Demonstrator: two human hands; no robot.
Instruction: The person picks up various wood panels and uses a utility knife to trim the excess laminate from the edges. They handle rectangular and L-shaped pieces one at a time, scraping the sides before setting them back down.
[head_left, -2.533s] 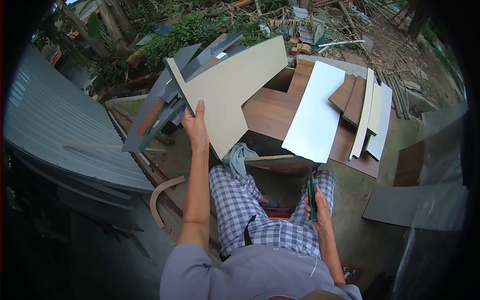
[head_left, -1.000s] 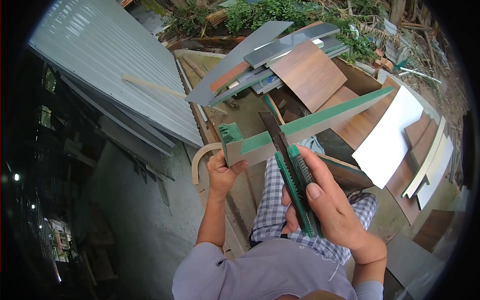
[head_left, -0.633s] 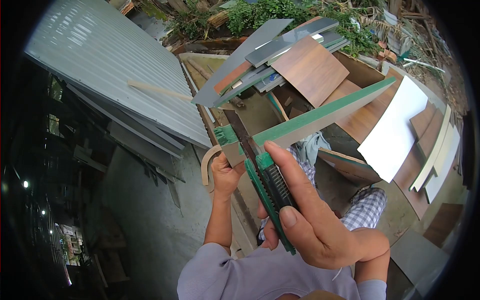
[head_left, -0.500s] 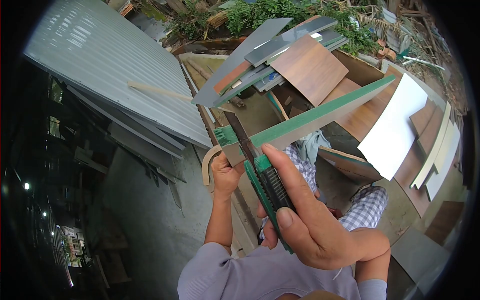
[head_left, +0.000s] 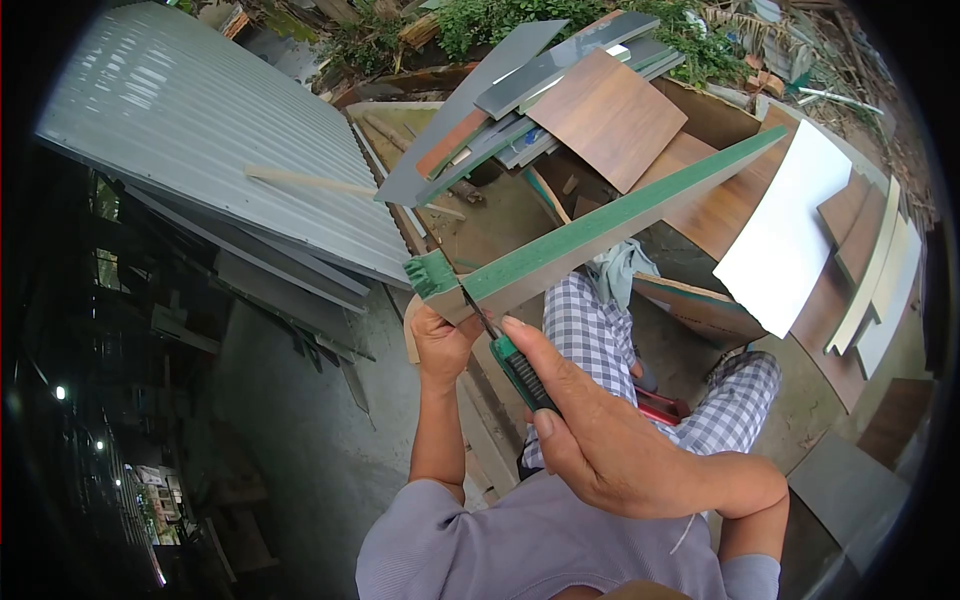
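Two hands work one board: the left hand (head_left: 442, 340) grips the green-edged board (head_left: 600, 225) at its near end, the right hand (head_left: 610, 445) is closed around a green utility knife (head_left: 515, 362), blade touching that end.

Green-edged board (head_left: 600, 225) held tilted edge-up, green utility knife (head_left: 520, 368) blade against it.

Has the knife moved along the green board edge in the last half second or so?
Yes. The knife in the right hand has slid down and back toward the person: its blade now only meets the board at its lower face, near the left hand.
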